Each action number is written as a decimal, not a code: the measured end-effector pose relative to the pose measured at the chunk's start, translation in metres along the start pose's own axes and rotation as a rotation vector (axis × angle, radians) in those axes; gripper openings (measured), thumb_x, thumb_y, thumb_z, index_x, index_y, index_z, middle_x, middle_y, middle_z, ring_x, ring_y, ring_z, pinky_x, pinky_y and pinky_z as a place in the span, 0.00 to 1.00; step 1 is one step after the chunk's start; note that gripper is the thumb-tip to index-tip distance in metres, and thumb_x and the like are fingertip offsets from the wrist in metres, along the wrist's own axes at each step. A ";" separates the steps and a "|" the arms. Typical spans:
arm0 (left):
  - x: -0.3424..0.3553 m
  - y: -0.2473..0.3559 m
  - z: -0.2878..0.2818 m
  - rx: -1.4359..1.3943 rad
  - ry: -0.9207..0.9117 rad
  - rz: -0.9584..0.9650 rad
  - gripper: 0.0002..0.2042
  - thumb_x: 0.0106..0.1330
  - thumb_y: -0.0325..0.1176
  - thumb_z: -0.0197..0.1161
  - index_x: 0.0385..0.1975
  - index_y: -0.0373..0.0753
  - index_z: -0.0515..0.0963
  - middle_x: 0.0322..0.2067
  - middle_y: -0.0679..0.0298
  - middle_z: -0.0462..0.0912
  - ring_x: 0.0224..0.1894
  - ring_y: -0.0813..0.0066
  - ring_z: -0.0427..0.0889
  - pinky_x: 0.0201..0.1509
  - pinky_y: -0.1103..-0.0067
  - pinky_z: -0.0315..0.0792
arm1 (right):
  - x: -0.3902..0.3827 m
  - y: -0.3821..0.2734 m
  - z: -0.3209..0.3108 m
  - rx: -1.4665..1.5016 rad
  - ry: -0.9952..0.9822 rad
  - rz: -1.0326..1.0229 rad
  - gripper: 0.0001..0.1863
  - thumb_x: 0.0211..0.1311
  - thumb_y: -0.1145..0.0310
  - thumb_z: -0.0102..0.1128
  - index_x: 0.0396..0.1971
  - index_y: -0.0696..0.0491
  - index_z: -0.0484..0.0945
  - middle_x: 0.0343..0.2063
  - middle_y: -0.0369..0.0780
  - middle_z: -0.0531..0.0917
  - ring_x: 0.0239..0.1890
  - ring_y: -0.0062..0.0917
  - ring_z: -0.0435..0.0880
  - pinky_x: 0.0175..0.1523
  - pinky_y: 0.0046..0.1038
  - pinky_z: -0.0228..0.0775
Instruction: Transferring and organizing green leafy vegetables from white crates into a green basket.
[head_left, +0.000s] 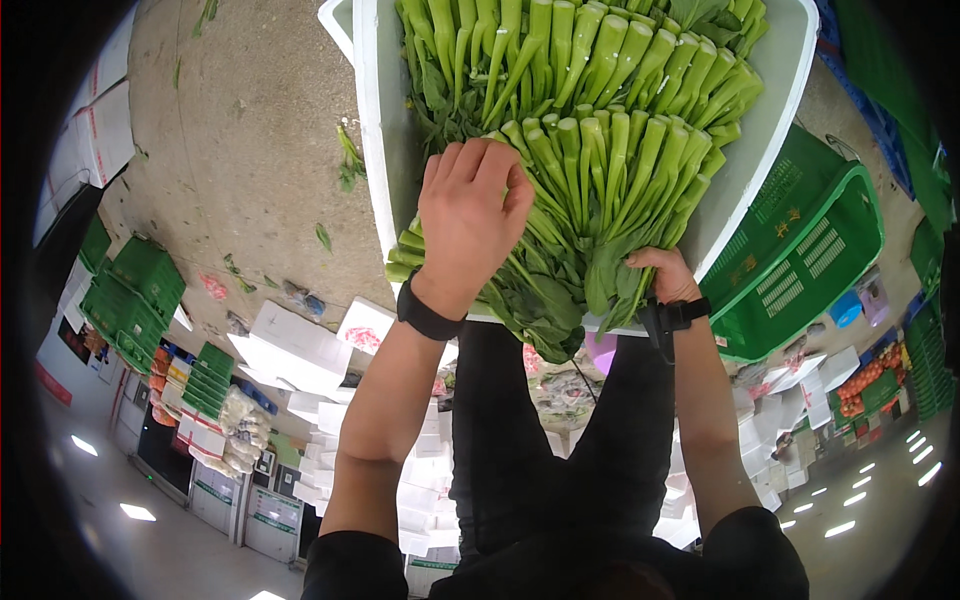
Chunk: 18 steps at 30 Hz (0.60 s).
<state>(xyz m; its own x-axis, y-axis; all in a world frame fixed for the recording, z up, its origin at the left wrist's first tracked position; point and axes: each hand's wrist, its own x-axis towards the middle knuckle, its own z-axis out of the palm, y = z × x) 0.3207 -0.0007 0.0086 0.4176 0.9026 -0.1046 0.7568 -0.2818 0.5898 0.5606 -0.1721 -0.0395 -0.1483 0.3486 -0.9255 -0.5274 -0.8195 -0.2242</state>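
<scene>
A white foam box (374,170) holds rows of leafy green vegetables (640,160) with thick pale stalks pointing away from me and darker leaves toward me. My left hand (472,210) is curled closed at the left side of the nearer row; whatever its fingertips hold is hidden among the greens. My right hand (662,270), lower at the box's near right, grips the leafy lower part of that row, thumb over the leaves and other fingers mostly out of sight. A dark band circles each wrist.
Green plastic crates (840,260) stand right of the box, others (140,290) at far left among piled white boxes (280,350). Loose leaves (324,237) lie on the concrete floor (250,140). A blue tub (845,308) and bagged produce (240,430) are further off.
</scene>
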 end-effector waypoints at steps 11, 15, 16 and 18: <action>0.004 0.006 0.002 0.126 -0.093 0.071 0.07 0.47 0.25 0.67 0.25 0.45 0.79 0.28 0.67 0.70 0.35 0.65 0.71 0.39 0.70 0.63 | 0.001 0.002 -0.004 -0.007 0.003 -0.011 0.23 0.43 0.75 0.64 0.44 0.61 0.80 0.39 0.41 0.85 0.41 0.27 0.83 0.52 0.28 0.72; -0.004 0.014 0.012 0.236 -0.059 -0.010 0.06 0.47 0.26 0.68 0.24 0.46 0.80 0.30 0.68 0.69 0.36 0.64 0.69 0.43 0.69 0.61 | -0.003 -0.006 0.009 0.002 0.003 -0.035 0.21 0.43 0.75 0.64 0.43 0.61 0.81 0.38 0.40 0.85 0.41 0.26 0.83 0.52 0.28 0.72; -0.003 0.015 0.012 0.237 -0.060 -0.010 0.06 0.47 0.26 0.68 0.24 0.46 0.80 0.30 0.68 0.69 0.36 0.64 0.69 0.43 0.69 0.61 | -0.002 -0.004 0.008 0.004 0.002 -0.035 0.21 0.43 0.75 0.64 0.43 0.61 0.81 0.38 0.40 0.85 0.41 0.26 0.83 0.52 0.28 0.72; 0.002 0.019 0.009 0.087 0.095 -0.142 0.05 0.50 0.28 0.70 0.25 0.46 0.82 0.31 0.68 0.71 0.38 0.65 0.70 0.45 0.70 0.61 | -0.002 0.001 0.004 0.002 0.005 -0.011 0.21 0.44 0.75 0.64 0.43 0.61 0.81 0.37 0.40 0.85 0.41 0.27 0.83 0.52 0.28 0.72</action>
<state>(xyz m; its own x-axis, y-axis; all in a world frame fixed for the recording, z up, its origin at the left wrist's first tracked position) 0.3406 -0.0070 0.0123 0.2576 0.9607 -0.1034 0.8468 -0.1729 0.5030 0.5573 -0.1715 -0.0366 -0.1388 0.3552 -0.9244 -0.5307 -0.8148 -0.2334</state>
